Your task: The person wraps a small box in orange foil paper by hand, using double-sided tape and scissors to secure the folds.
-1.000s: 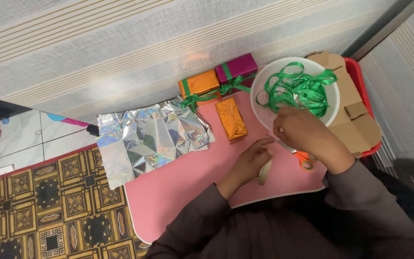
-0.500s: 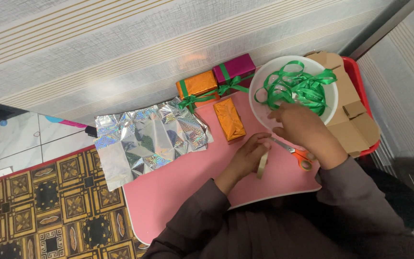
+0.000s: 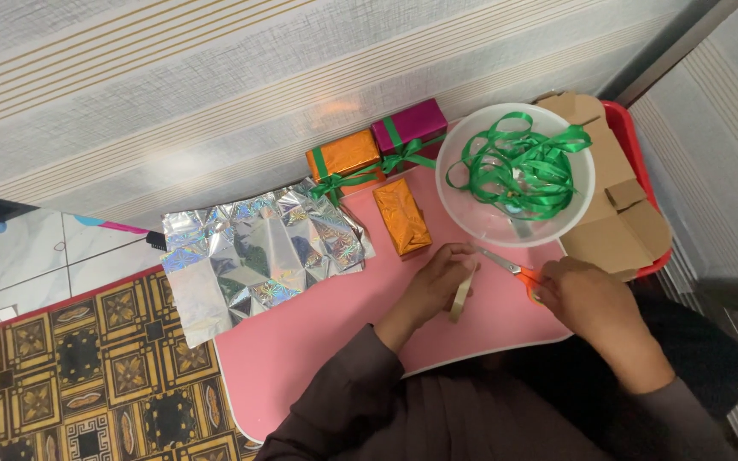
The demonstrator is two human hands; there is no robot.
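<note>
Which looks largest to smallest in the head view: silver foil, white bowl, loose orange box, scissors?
1. Silver foil
2. White bowl
3. Orange box
4. Scissors, partly hidden by the right hand, so their rank below the box is unsure.

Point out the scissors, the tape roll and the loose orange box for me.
scissors point(image 3: 506, 265): head view, on the metal blades beside the orange handle.
tape roll point(image 3: 461, 296): head view, on its outer rim below the left hand's fingers.
orange box point(image 3: 401, 216): head view, middle of its top face.
</note>
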